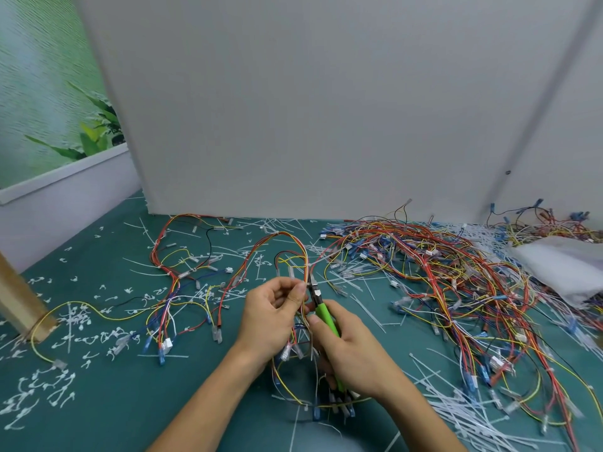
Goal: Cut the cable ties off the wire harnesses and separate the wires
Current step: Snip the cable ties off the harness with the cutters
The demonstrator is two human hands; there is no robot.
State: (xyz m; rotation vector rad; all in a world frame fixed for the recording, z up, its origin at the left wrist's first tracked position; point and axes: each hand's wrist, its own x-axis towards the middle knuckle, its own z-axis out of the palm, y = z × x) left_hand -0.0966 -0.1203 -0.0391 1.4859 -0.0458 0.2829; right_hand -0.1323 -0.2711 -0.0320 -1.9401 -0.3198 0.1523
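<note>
My left hand pinches a wire harness of red, orange and yellow wires that arches up over the green mat and hangs down below my hands. My right hand grips green-handled cutters, their dark jaws touching the harness right at my left fingertips. A separate harness lies spread on the mat to the left. A big tangled heap of harnesses fills the right side.
Cut white cable ties litter the green mat, thickest at lower right. A grey partition stands behind. A wooden post rises at the left edge. A white plastic bag lies far right.
</note>
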